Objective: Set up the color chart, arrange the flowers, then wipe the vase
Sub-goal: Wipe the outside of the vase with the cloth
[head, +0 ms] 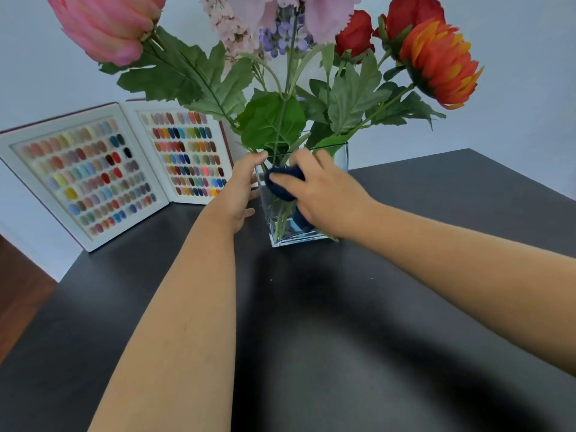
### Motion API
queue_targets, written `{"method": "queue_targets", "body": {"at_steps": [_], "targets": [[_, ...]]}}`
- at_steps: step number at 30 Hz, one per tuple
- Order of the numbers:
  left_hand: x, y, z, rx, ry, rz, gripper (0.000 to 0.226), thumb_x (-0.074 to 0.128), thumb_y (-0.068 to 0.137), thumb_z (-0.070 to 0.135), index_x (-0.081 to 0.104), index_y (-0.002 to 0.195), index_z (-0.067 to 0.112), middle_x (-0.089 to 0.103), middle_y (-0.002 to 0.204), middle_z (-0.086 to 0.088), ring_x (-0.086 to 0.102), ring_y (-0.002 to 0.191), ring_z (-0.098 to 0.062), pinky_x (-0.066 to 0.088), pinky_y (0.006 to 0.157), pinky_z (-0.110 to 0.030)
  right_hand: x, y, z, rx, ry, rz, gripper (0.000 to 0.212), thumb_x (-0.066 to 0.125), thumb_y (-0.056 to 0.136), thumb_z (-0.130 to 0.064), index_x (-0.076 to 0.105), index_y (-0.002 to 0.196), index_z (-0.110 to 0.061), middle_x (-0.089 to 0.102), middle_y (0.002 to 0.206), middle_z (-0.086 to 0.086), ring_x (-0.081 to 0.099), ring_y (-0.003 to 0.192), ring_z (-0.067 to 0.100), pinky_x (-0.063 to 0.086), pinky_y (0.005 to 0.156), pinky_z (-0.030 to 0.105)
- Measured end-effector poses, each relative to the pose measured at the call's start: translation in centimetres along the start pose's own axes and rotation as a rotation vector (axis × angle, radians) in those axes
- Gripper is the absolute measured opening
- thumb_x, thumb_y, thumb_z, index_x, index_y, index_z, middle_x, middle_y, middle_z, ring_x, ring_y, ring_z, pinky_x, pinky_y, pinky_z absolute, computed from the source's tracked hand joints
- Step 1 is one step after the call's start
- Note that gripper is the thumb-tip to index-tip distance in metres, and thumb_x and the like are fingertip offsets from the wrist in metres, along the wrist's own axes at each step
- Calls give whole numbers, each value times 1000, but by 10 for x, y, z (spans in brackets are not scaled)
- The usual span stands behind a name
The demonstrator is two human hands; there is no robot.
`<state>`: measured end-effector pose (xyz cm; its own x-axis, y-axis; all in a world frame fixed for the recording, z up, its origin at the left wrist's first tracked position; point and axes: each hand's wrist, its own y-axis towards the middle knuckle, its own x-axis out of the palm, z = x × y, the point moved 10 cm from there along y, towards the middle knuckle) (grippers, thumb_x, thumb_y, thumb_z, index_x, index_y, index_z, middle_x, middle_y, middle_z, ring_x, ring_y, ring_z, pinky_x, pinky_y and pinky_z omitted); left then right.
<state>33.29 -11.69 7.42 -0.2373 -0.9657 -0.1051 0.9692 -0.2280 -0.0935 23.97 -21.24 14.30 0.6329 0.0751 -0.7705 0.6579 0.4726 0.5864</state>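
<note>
Two hands: L grip (241, 188) steadies 1 vase (341, 157); R grip (324, 194) presses 1 cloth (285, 182) on glass.

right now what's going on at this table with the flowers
A person is wiping a square clear glass vase full of artificial flowers. The left hand steadies the vase's left side; the right hand presses a dark blue cloth to its front. An open nail colour chart stands behind.

left hand (240, 191) — fingers curled, gripping | right hand (324, 194) — fingers clenched
</note>
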Motion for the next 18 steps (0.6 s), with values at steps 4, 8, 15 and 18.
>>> {"method": "queue_targets", "body": {"at_steps": [4,8,15,18], "targets": [[0,2,-1,9,0,-1,83,53,62,76,48,135,39,58,134,4,53,122,-20,30,108,-57,-19,-5,17,75,67,162,55,61,71,3,61,125,-6,56,107,27,49,78,40,47,68,45],[0,3,-1,8,-8,3,89,54,60,76,44,140,38,54,139,2,50,125,-22,31,109,-57,17,-32,12,66,41,54,62,68,70,-1,57,131,-6,56,110,25,50,81,39,51,72,46],[1,7,-2,-27,-28,-31,97,55,58,71,37,147,34,48,145,1,42,134,-26,25,110,-59,72,-68,-4,-123,-95,-449,69,64,86,-15,34,147,-22,34,138,15,40,110,35,48,90,44],[2,8,-3,-36,-23,-51,99,56,56,71,40,146,33,49,146,0,44,134,-26,26,112,-59,19,-34,23,-21,-9,-212,54,62,87,-11,49,139,-19,45,127,19,44,105,39,49,81,48]]}}
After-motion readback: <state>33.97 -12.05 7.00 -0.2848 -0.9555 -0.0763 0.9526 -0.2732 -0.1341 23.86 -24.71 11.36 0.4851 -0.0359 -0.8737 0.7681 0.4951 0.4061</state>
